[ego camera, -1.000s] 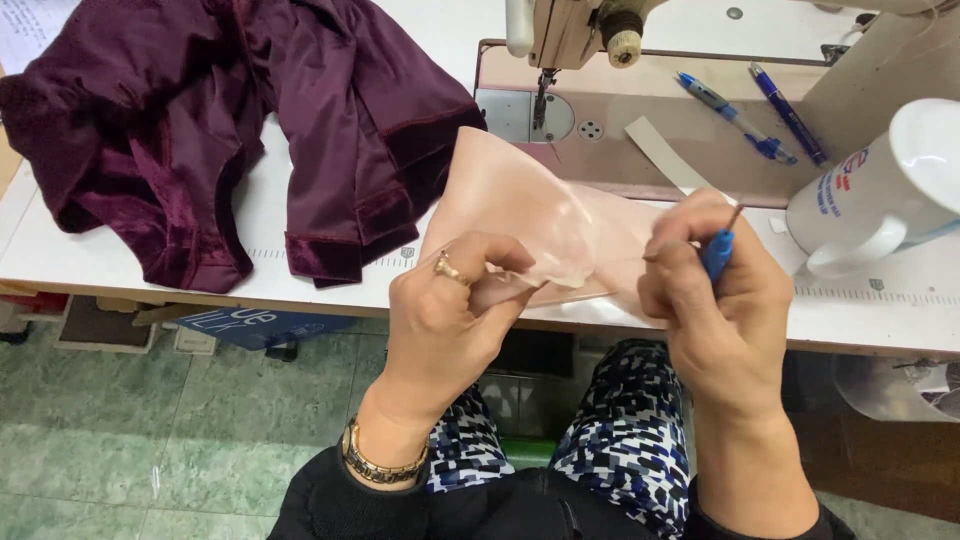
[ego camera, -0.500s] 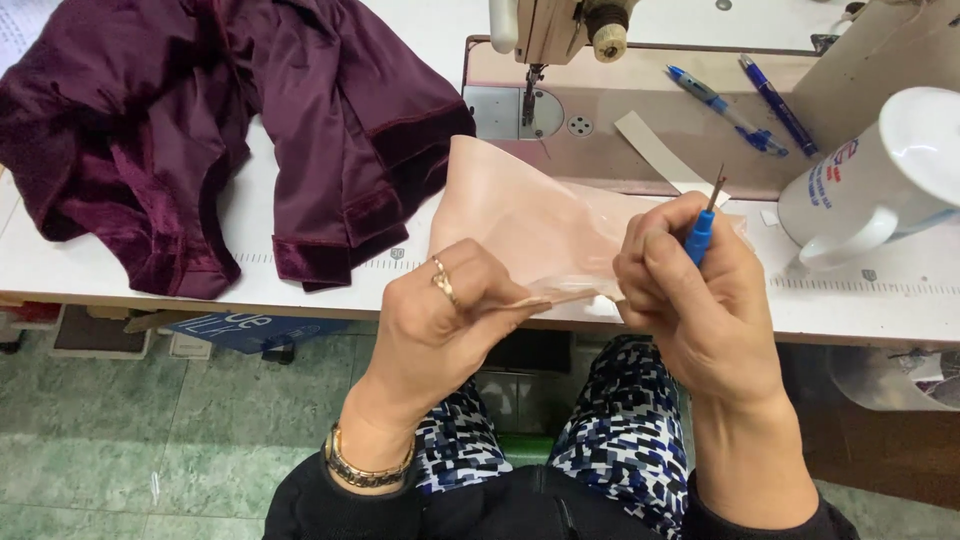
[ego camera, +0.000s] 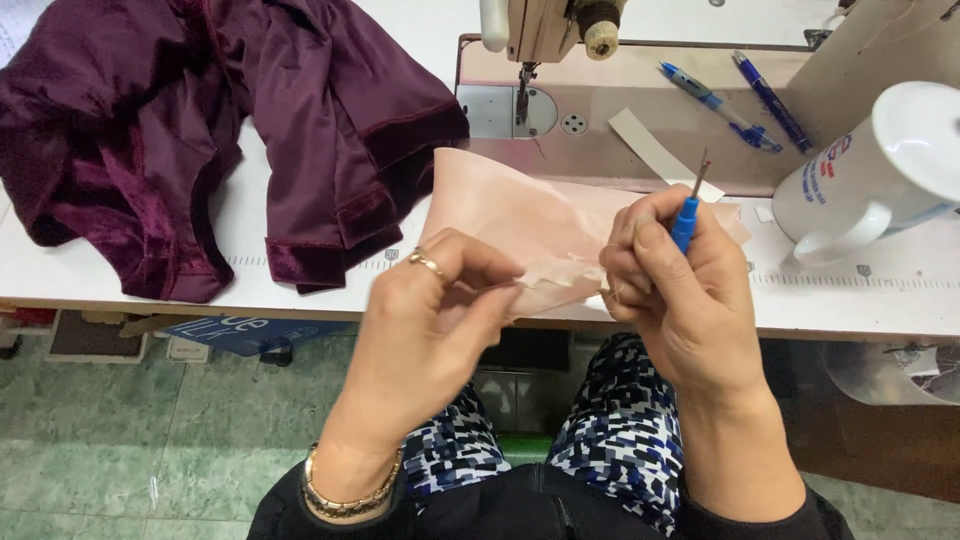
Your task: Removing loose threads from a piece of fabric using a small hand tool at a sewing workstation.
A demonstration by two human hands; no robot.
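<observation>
Both hands (ego camera: 425,330) (ego camera: 680,300) pulled nearer; pale pink fabric (ego camera: 520,215) creased

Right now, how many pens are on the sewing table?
2. One pen lies right of the needle; the other pen lies just beyond it, near the mug. More may be hidden.

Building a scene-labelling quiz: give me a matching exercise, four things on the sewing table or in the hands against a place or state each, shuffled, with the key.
Things:
1. pink fabric piece
2. blue-handled seam ripper
3. maroon velvet garment
4. white mug

Places or states:
A. heaped on the table's left side
B. standing at the table's right end
C. pinched at its edge between left hand and right hand
D. held upright in the right hand

Pairs: 1-C, 2-D, 3-A, 4-B
</observation>
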